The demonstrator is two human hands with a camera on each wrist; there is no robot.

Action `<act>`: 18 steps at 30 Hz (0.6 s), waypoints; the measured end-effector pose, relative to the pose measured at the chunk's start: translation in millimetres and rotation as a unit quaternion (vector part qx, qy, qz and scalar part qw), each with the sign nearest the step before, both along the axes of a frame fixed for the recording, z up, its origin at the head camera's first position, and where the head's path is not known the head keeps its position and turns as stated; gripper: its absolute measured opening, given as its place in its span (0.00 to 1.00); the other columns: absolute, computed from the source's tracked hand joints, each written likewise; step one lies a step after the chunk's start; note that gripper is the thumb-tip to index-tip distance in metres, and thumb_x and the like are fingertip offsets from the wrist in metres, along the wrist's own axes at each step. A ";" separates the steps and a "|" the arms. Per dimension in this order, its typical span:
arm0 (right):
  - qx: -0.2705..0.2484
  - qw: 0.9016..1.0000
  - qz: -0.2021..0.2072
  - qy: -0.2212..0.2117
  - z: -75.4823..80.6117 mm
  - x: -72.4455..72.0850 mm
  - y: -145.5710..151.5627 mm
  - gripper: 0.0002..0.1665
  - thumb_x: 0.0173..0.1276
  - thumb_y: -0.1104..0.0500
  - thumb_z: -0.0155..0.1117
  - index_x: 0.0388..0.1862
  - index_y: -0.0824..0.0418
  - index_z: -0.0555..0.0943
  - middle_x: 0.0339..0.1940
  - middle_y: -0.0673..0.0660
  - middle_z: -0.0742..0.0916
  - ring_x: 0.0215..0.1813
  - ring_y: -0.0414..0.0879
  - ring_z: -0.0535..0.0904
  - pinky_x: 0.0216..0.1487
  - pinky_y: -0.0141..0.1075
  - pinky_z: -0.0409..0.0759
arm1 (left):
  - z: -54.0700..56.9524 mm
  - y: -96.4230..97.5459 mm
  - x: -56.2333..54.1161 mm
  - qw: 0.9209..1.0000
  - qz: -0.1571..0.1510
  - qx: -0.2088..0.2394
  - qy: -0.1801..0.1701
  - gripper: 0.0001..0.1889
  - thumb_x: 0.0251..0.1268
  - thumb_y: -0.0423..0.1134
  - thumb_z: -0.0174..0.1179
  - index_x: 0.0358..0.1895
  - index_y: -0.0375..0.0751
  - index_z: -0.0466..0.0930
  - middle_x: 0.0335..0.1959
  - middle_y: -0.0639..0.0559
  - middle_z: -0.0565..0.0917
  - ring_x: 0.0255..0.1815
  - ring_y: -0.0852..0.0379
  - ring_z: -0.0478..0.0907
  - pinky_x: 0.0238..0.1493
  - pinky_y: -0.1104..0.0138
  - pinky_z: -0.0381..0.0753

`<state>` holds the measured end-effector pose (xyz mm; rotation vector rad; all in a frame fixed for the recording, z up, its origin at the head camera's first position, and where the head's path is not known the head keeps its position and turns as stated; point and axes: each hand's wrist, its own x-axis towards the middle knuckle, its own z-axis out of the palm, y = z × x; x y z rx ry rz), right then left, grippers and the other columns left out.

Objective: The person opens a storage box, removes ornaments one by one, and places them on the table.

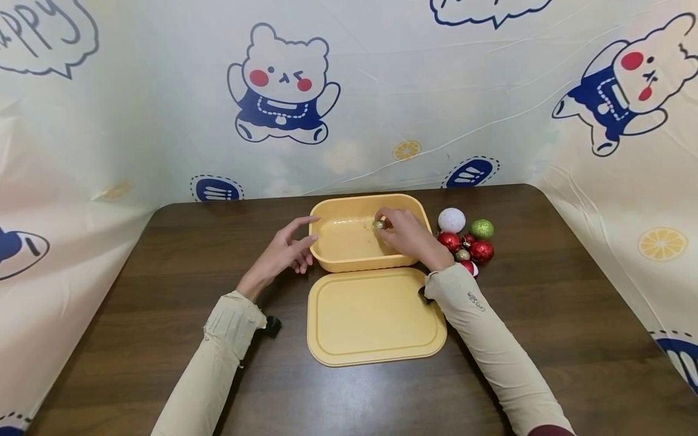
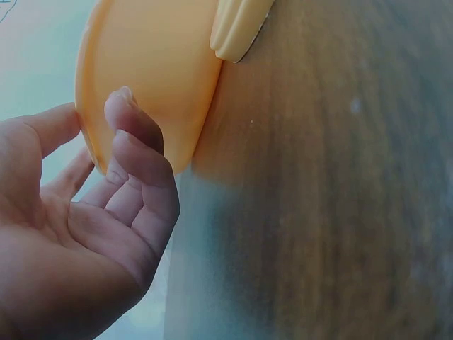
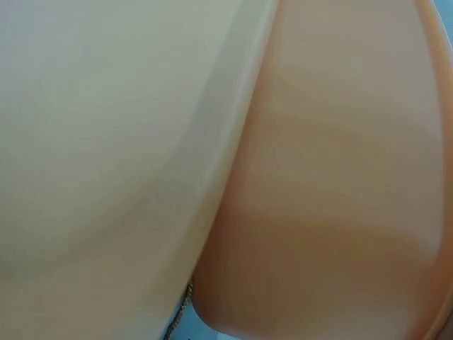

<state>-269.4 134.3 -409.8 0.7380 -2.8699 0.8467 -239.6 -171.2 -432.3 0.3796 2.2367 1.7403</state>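
A yellow rectangular box [image 1: 360, 265] lies on the table with its opening up. Inside it, toward the right end, my right hand [image 1: 406, 233] pinches a small gold bauble [image 1: 380, 224] between thumb and fingertips. My left hand [image 1: 280, 251] is at the box's left end, index finger and thumb straight against the rim, the other fingers loosely bent. In the left wrist view, the fingertips of that hand [image 2: 106, 212] meet the outside of the box wall [image 2: 152, 64]. The right wrist view has the box wall [image 3: 333, 177] up close, with the right hand out of sight.
The matching yellow lid [image 1: 376, 318] lies flat in front of the box. To the right is a cluster of baubles: a white one [image 1: 451, 220], a green one [image 1: 482, 229], several red ones [image 1: 481, 251] and a small gold one [image 1: 462, 255]. A printed cloth [image 1: 371, 91] hangs behind the table.
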 end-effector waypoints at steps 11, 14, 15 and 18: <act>-0.022 0.999 0.014 0.019 6.3 2.9 1.4 0.10 0.68 0.63 0.64 0.47 0.62 0.82 0.37 0.57 0.87 0.39 0.48 0.83 0.42 0.41 0.81 | 1.7 -0.1 0.9 1.000 -0.001 -0.002 -0.001 0.29 0.75 0.51 0.56 0.75 0.53 0.61 0.24 0.34 0.80 0.16 0.50 0.76 0.18 0.60 0.78; -0.029 0.999 0.016 0.026 9.7 6.4 2.7 0.10 0.68 0.63 0.64 0.47 0.63 0.82 0.36 0.58 0.87 0.39 0.49 0.83 0.42 0.42 0.81 | 1.7 -0.3 0.4 1.000 -0.001 -0.003 -0.003 0.29 0.75 0.50 0.56 0.75 0.53 0.61 0.24 0.34 0.80 0.16 0.49 0.76 0.18 0.61 0.78; -0.032 0.999 0.015 0.027 10.7 7.4 3.8 0.10 0.68 0.63 0.64 0.47 0.63 0.82 0.35 0.58 0.87 0.39 0.50 0.83 0.42 0.42 0.81 | 1.9 -0.3 0.7 1.000 0.000 -0.003 -0.003 0.29 0.75 0.50 0.56 0.75 0.53 0.61 0.24 0.34 0.80 0.16 0.49 0.76 0.18 0.61 0.78; -0.038 0.999 0.014 0.033 13.1 10.6 8.5 0.10 0.67 0.63 0.64 0.46 0.63 0.83 0.33 0.56 0.86 0.38 0.49 0.82 0.41 0.42 0.81 | 1.3 -0.3 0.8 1.000 0.000 -0.002 0.000 0.29 0.75 0.51 0.56 0.75 0.53 0.61 0.23 0.37 0.80 0.16 0.50 0.76 0.18 0.61 0.78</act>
